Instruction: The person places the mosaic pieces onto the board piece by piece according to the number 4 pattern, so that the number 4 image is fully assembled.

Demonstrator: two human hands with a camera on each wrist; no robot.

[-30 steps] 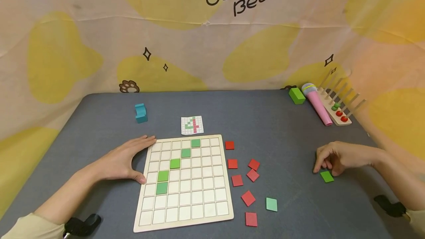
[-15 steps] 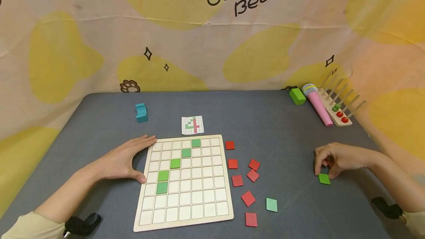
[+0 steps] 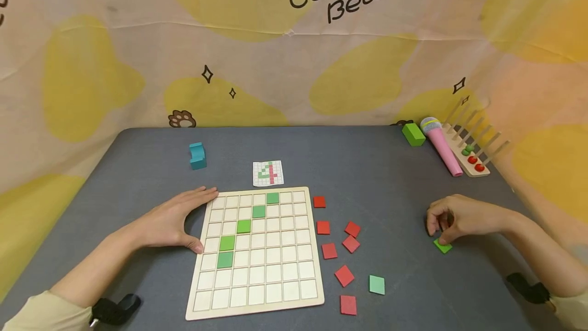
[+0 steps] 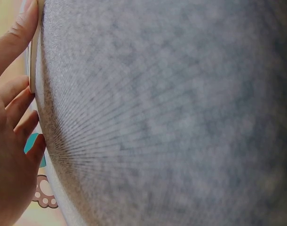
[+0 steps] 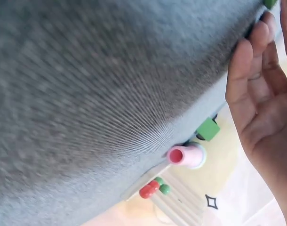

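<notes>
I'm watching the right hand (image 3: pixel 461 217) out on the grey table (image 3: pixel 395 178), well off to the far side of the board (image 3: pixel 257 254). Its fingers (image 3: pixel 434 223) are curled down over a green tile (image 3: pixel 443 245), and the tile lies flat on the cloth right beneath the fingertips, on the side nearer me, one corner poking out from under them. I can't tell whether the fingertips actually pinch the tile or merely touch its far edge; it looks like contact, not a lift. The tile is square, so there's no long axis to speak of, only a slight diagonal turn against the board's grid. In the right wrist view I see only the palm and straightish fingers (image 5: pixel 256 61) over blurred cloth, so no help there. The left hand (image 3: pixel 176 221) lies flat and relaxed, fingertips against the board's near-left edge, thumb along its side, holding nothing; the left wrist view shows the same fingers (image 4: pixel 14 37) pressed to the wooden rim. So the right hand is plainly the nearer one to this tile, and the board sits away from those fingers, across the scatter of red tiles (image 3: pixel 343 275) and one pale green tile (image 3: pixel 376 284).
</notes>
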